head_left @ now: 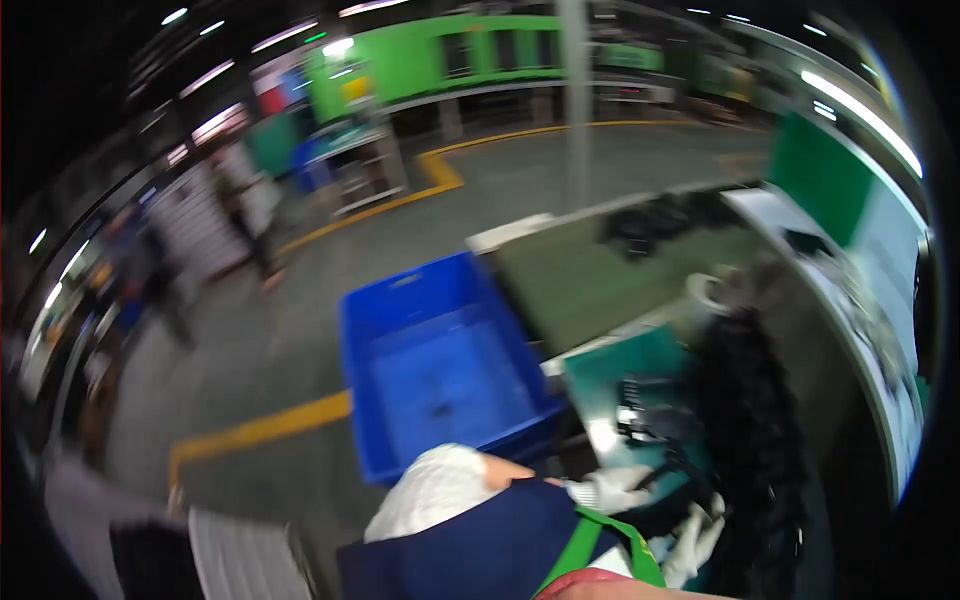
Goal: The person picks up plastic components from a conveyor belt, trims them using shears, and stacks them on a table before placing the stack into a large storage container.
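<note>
Both of my hands wear white gloves and are at the lower right, over the workbench, somewhat blurred. My left hand (622, 489) seems closed around the near end of a black part (678, 492), whose exact kind I cannot make out. Just to its right, my right hand (694, 545) has its fingers apart beside the same part, with nothing clearly in its grasp. Beyond the hands, a black and silver piece (645, 410) lies on a green mat (620, 362). A long heap of black parts (752, 420) runs along the right of the mat.
A blue plastic crate (530, 340) stands left of the bench. Past the mat are a white roll (706, 292) and a green bench surface (570, 275) with more black parts (665, 222). A grey post (577, 110) rises behind. People (150, 260) are blurred at left.
</note>
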`<state>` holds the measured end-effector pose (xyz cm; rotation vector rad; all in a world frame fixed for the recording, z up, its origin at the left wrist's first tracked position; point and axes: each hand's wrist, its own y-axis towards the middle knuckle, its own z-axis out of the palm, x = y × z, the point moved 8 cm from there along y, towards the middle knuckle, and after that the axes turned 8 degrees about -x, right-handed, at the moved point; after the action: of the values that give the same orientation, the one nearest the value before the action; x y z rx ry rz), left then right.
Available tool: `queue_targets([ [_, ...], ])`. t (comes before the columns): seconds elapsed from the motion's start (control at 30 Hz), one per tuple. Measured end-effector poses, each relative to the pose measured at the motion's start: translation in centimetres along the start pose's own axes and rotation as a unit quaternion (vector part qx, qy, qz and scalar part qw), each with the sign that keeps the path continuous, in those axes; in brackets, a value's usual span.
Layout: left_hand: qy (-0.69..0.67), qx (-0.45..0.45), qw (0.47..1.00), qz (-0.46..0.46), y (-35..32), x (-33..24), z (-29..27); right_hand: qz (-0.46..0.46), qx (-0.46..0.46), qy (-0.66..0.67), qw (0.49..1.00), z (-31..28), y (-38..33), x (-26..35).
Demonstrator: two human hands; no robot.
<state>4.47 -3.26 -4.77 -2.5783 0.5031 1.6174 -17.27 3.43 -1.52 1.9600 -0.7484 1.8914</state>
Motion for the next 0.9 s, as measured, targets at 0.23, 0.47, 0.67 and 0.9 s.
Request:
queue_targets([
  [0.23, -0.027, -0.061, 0.986, -0.152, -4.0, -0.7, -4.9, -0.212, 0.121, -0.004, 0.97, 5.1, 1.3, -0.5],
  [0.47, -0.028, -0.113, 0.977, -0.177, -7.3, 0.1, -5.6, -0.34, 0.168, 0.073, 0.922, 4.0, -3.6, 13.9],
  [0.67, 0.058, -0.083, 0.979, -0.175, -6.7, -0.3, -5.2, -0.209, 0.095, 0.05, 0.972, 3.1, 0.5, 7.2],
  [0.9, -0.015, -0.129, 0.981, -0.144, -7.7, 2.1, -5.6, -0.194, 0.261, -0.05, 0.944, 8.3, -5.7, 5.8],
])
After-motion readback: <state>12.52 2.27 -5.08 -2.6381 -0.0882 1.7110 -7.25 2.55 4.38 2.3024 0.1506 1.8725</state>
